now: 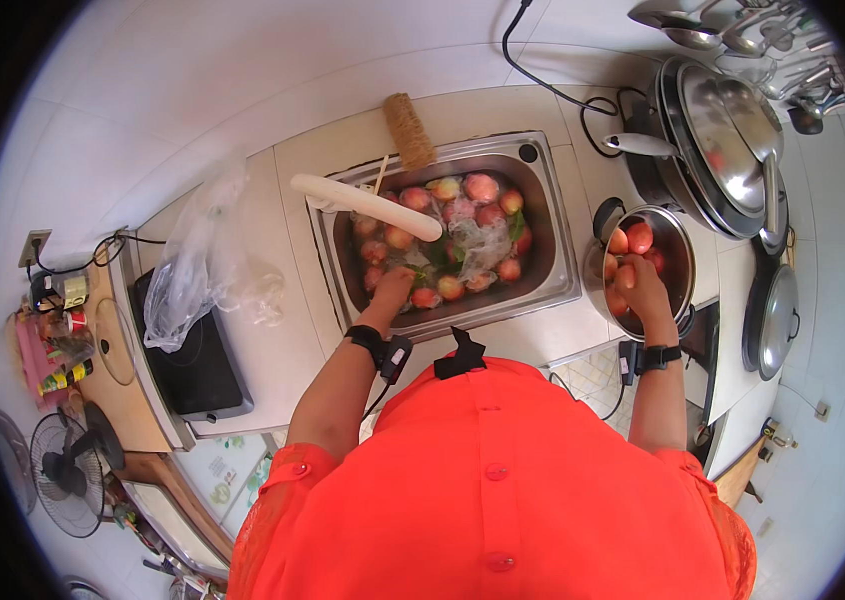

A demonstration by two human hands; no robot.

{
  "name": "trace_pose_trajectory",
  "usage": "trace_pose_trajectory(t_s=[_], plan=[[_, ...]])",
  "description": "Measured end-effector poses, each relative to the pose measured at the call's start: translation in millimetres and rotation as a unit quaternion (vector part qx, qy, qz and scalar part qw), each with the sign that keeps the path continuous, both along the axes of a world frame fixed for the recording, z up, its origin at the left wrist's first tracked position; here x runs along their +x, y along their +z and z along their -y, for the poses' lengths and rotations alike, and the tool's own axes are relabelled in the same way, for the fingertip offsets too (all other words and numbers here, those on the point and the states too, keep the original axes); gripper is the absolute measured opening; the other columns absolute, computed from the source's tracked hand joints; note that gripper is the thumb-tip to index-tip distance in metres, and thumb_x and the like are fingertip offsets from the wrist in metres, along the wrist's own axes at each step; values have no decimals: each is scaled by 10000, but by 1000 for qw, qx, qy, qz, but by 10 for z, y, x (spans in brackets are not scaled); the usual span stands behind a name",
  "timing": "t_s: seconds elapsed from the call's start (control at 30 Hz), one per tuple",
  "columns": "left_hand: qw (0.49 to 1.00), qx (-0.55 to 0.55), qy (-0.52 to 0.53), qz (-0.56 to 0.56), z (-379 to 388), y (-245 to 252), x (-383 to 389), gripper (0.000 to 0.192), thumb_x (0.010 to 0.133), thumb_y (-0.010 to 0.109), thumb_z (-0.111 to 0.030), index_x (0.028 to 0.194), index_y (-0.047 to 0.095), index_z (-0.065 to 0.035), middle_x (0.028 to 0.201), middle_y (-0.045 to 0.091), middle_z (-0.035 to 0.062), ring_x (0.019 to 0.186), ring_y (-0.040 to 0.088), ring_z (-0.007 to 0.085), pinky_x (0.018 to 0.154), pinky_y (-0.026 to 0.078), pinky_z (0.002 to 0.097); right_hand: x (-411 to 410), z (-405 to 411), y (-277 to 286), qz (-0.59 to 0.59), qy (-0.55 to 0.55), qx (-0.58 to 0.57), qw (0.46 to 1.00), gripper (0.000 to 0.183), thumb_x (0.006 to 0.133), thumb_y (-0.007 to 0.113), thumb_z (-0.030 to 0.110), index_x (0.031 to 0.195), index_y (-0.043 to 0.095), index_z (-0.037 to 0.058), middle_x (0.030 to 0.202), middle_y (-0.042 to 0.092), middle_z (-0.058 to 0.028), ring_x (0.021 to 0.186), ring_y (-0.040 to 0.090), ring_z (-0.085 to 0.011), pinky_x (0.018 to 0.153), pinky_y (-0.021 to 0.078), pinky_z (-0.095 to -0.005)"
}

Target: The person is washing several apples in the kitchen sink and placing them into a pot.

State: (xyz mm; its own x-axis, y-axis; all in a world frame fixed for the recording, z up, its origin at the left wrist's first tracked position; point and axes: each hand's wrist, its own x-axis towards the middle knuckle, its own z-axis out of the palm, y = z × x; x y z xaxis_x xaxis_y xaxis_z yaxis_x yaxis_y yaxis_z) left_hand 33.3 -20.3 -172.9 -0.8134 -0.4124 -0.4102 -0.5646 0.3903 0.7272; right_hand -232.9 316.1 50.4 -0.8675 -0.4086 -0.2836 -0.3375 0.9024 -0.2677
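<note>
A stainless steel sink [556, 247] holds many red and yellow round fruits [450, 287], perhaps nectarines or plums, in water. Among them float a crumpled clear plastic bag [484, 244] and green leaves [517, 223]. My left hand [394, 289] reaches over the sink's near left side, its fingertips beside a leaf; whether they grip anything is hidden. To the right, a steel pot [681, 232] with black handles contains several red fruits [639, 237]. Inside it, my right hand [645, 283] has its fingers around one fruit [626, 275].
A pale faucet spout [370, 204] crosses the sink's left part. Behind stands a brown loofah [409, 131]. Stacked pans [730, 150] with protruding handles crowd the right. At left, a plastic bag [194, 255] drapes over a black induction cooktop [201, 367].
</note>
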Motion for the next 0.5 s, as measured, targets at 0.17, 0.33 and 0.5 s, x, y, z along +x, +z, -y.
trace_pose_trajectory(t_s=[0.17,0.33,0.5], plan=[[997,-38,-66,22,-303,0,-63,283,821,467,-166,1041,621,-79,1046,609,141,978,573,305,828,453,419,-49,-414,-227,-52,54,-1,997,269,789,484,170,1028,584,97,1003,602,-127,921,568,-354,782,466,-458],[980,-96,-144,103,-336,-3,-47,286,825,500,-216,1076,606,-129,1007,595,132,976,568,326,823,449,441,-52,-317,9,-85,81,-10,993,302,749,600,125,1043,571,62,1103,553,-128,987,543,-336,837,456,-402],[964,-112,-173,168,-377,320,-265,298,797,570,-209,1088,581,-148,1038,567,122,971,574,317,811,451,430,-37,-24,348,-102,47,-91,990,274,765,631,109,1026,570,52,1124,539,-125,1030,535,-323,868,443,-368]])
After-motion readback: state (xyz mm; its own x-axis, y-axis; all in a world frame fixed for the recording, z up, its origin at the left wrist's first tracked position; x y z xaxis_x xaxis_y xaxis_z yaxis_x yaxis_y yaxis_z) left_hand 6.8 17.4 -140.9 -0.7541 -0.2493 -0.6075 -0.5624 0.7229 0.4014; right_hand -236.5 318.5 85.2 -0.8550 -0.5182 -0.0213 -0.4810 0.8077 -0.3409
